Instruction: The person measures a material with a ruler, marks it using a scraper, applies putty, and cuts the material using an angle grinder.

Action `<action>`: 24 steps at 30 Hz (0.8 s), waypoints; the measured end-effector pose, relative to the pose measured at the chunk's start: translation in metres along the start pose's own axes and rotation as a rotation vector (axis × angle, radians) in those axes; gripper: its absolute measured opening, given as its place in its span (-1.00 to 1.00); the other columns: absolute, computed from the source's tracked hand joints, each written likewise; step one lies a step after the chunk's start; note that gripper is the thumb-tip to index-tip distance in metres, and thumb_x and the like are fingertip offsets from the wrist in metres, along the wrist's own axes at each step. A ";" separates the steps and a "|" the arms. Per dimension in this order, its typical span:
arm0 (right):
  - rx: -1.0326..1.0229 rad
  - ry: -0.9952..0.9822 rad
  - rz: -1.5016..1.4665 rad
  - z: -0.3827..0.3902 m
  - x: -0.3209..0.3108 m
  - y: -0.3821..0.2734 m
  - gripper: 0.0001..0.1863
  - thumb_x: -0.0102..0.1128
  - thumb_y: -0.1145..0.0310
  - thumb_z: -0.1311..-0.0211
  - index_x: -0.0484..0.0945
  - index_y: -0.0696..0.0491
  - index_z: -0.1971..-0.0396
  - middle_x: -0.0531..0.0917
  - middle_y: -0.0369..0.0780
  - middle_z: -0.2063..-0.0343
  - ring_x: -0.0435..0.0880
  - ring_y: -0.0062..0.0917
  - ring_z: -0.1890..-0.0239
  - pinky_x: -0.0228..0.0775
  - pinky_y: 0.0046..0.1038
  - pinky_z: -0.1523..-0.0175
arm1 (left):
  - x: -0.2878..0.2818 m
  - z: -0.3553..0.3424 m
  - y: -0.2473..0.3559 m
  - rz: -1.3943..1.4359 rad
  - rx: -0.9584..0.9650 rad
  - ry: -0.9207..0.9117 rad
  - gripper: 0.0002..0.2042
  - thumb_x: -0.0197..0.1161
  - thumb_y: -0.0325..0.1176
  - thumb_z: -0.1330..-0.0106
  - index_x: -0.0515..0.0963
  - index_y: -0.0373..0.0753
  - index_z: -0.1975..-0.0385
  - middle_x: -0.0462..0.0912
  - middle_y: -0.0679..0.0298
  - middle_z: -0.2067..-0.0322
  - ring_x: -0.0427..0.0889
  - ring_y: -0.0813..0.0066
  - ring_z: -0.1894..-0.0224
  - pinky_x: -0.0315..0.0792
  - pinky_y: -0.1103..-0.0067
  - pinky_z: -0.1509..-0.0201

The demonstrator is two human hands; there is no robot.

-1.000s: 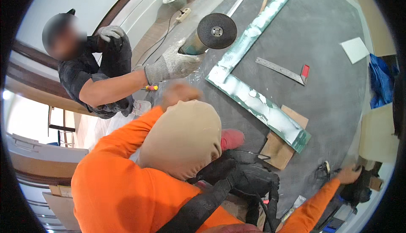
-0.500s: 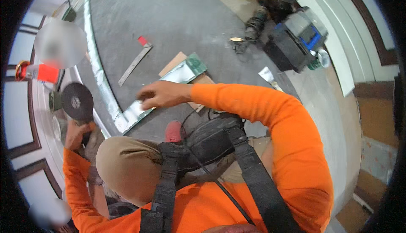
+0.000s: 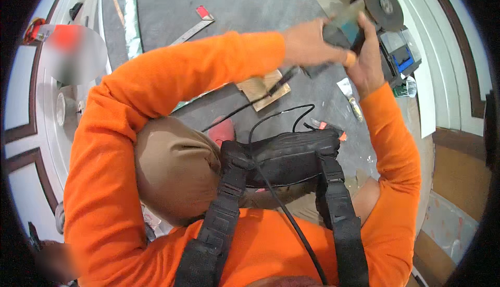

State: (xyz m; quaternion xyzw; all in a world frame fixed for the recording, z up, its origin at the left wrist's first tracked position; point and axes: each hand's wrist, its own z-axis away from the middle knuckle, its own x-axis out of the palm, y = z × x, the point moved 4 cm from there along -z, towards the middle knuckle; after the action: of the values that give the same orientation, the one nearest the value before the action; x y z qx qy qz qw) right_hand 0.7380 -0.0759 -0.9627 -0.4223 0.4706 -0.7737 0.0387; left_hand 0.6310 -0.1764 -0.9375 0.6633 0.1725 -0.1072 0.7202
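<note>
The angle grinder (image 3: 348,23) is up in the air at the person's front right, near the toolbox (image 3: 400,53), its dark disc (image 3: 385,6) pointing away from the chest with one flat face turned up. I'd judge it fairly heavy for its length, with a stiff, hard casing and most of the weight toward the disc end. The disc looks the fragile part, liable to chip if knocked, so the body is where to take hold, fingers well clear of the rim. Dust could make that casing slippery in bare palms.

Both hands are grasping it. The left hand (image 3: 311,42) comes at the body from the left, its forearm slung right across the chest with the elbow bent and out wide. The right hand (image 3: 369,60) rises from below, fingers pointing up along the casing near the disc, the elbow bent low at the person's side. Blur hides the exact finger placement; I can't tell whether any finger is on a switch.
</note>
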 end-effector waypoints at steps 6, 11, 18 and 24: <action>-0.048 0.327 0.049 0.044 -0.104 -0.009 -0.58 0.15 0.07 -0.37 0.48 0.14 0.05 0.66 -0.14 0.26 0.68 -0.33 0.20 0.56 -0.27 0.01 | 0.041 -0.071 -0.083 0.404 -0.481 -0.789 -0.28 0.10 0.23 -0.38 0.46 -0.38 -0.20 0.69 0.01 0.09 0.69 0.26 0.06 0.57 0.34 -0.04; -0.054 0.517 -0.115 0.091 -0.205 0.005 -0.52 0.20 0.01 -0.32 0.46 0.14 0.05 0.65 -0.14 0.33 0.67 -0.32 0.27 0.57 -0.25 0.09 | 0.099 -0.209 -0.237 -0.320 -0.698 -0.579 -0.51 0.15 -0.01 -0.41 0.62 -0.45 0.13 0.70 0.00 0.22 0.72 0.19 0.26 0.64 0.36 0.17; -0.121 0.855 -0.228 0.113 -0.301 0.014 -0.53 0.19 -0.02 -0.32 0.47 0.10 0.08 0.64 -0.17 0.28 0.66 -0.36 0.24 0.57 -0.29 0.11 | 0.210 -0.312 -0.350 0.165 -0.778 0.221 -0.72 0.24 -0.23 -0.31 0.61 -0.37 0.26 0.68 0.03 0.28 0.67 0.17 0.24 0.51 0.27 0.23; -0.255 0.918 -0.109 0.146 -0.351 -0.010 -0.54 0.18 0.03 -0.34 0.46 0.13 0.04 0.63 -0.13 0.24 0.66 -0.36 0.20 0.56 -0.28 0.07 | 0.262 -0.348 -0.248 0.289 -0.648 -0.092 -0.59 0.14 -0.04 -0.37 0.62 -0.31 0.13 0.65 0.06 0.06 0.68 0.18 0.12 0.55 0.27 0.02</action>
State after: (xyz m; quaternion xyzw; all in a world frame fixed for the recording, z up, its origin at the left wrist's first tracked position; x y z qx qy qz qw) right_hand 1.0670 -0.0117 -1.1422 -0.0625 0.5077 -0.8172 -0.2657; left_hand 0.7393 0.1649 -1.2886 0.4126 0.0694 0.0260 0.9079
